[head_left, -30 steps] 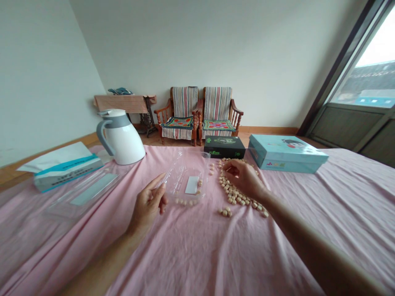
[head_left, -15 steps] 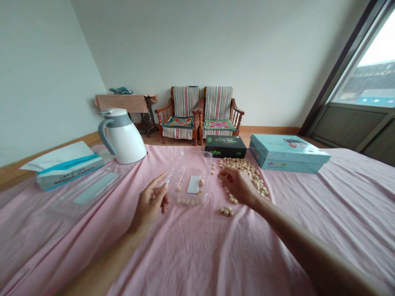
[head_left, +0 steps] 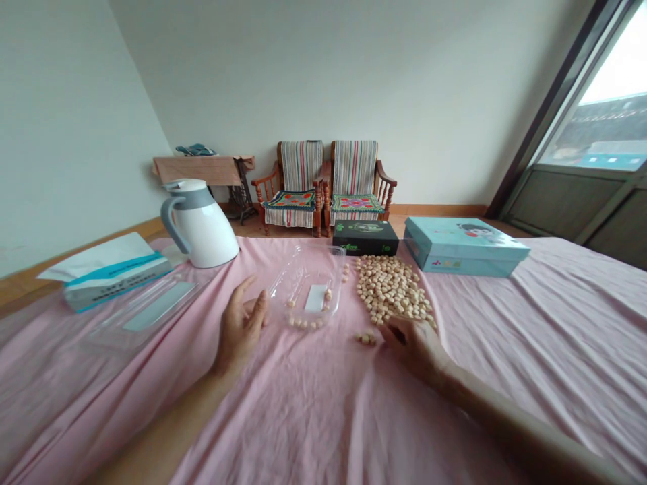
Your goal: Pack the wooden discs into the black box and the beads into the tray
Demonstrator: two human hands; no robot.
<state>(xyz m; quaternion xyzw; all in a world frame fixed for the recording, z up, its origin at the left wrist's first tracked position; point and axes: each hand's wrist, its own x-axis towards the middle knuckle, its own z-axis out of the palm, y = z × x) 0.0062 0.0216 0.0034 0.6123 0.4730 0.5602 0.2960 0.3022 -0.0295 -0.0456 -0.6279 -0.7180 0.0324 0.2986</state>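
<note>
My left hand [head_left: 241, 327] is open, thumb and fingers apart, just left of a clear plastic tray [head_left: 277, 296]. A few small round beige pieces lie in the tray, along its near end and right side, around a white label [head_left: 316, 298]. At the near edge of a large pile of these beige pieces [head_left: 391, 286] is my right hand [head_left: 414, 343], its fingers curled inward. Whether a piece is inside them is hidden. A small cluster of pieces [head_left: 366, 339] sits on the cloth left of that hand.
A pink cloth [head_left: 303, 404] covers the surface. On the left are a white-and-grey jug [head_left: 209, 232], a tissue pack [head_left: 114, 269] and another clear plastic container [head_left: 151, 313]. Behind the pile stand a black box [head_left: 364, 238] and a light-blue box [head_left: 465, 249].
My left hand has let go of the tray's left edge and spread apart from it. My right hand has moved from the pile's left side toward me, to its near edge.
</note>
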